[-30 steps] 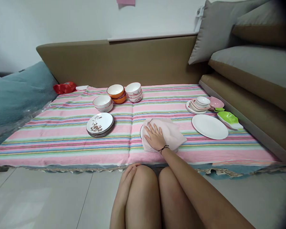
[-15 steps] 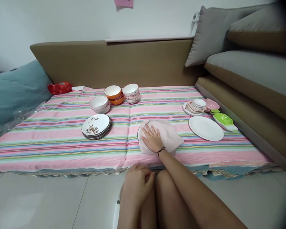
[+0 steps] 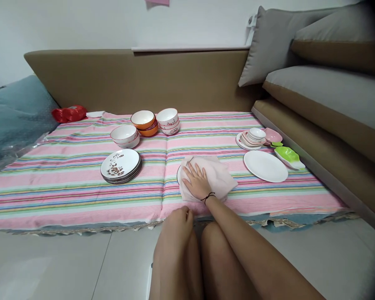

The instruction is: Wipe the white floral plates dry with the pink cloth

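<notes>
Near the front edge of a striped sheet, just beyond the person's knees, a pale pink cloth lies spread over a plate, whose dark rim peeks out at nine o'clock. The cloth's longer axis runs roughly from nine to three, with a corner pointing between three and four. The right hand is laid flat on it, fingers spread open and pointing to about eleven, gripping nothing. The left hand, at seven o'clock from the cloth, is bent over the left knee; whether its fingers are fully closed, I cannot tell.

Around the cloth, a stack of flowered plates sits at nine o'clock and stacked bowls between ten and eleven. Small dishes are at two; at three, a white oval plate has its long axis from ten to four.
</notes>
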The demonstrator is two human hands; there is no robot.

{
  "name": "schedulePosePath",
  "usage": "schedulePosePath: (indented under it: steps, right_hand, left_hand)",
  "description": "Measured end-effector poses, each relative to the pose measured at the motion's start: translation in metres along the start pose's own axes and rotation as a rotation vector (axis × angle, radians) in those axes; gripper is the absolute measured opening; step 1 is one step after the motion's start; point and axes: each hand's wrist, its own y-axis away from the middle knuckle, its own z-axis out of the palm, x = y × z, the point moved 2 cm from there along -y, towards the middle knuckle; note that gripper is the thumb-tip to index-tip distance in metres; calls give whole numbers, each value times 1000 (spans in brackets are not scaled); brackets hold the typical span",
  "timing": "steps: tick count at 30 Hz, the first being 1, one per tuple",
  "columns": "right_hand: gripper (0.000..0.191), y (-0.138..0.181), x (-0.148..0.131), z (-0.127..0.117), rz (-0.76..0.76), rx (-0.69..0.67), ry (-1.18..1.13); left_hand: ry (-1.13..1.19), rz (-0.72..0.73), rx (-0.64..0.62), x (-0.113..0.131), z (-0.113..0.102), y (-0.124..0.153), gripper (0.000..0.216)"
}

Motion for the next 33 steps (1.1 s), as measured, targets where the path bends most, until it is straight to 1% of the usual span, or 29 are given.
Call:
schedulePosePath:
  steps: [3,6,9,13,15,17,21,23,26,28,30,33]
  right_hand:
    - [57,0,-1,-2,0,-10,-3]
    - [57,1,-2,-3,2,-7,-2]
    - [57,0,-1,-2,-4,-2,-4]
    - [55,-1,2,-1,-15,-11,-19]
    - [54,-1,4,-1,-18,-21,-16]
    - [55,-1,5,-3,10,-20,-1]
    - [59,0,9,-6,192,64,42]
    - [59,1,10,-6,238,86,56]
    - [59,-1,11,-3,217,66,70]
    - [59,-2,12,0,207,54,73]
    - [59,-3,13,1,208,54,68]
    - [58,-4,14,2,184,69,66]
  left_hand:
    - [97,-28,100,-7,-14,-7,34]
    - [41,-71,171,-8,-26,-21,35]
    - [-52,-32,149,4,-34,-42,39]
    - [-151,-34,109,23,-40,-71,45]
    - [-174,-46,95,26,-41,-81,47]
    - [-191,-69,64,25,-40,-87,50]
    - [-208,-90,-9,18,-39,-95,55]
    - [-217,-83,-40,15,-41,-100,56]
    - [-225,-59,-83,13,-48,-105,49]
    - [-223,-37,-110,12,-54,-104,42]
    - [-215,-13,-119,10,-59,-96,38]
    - [-193,17,-72,3,-62,-74,44]
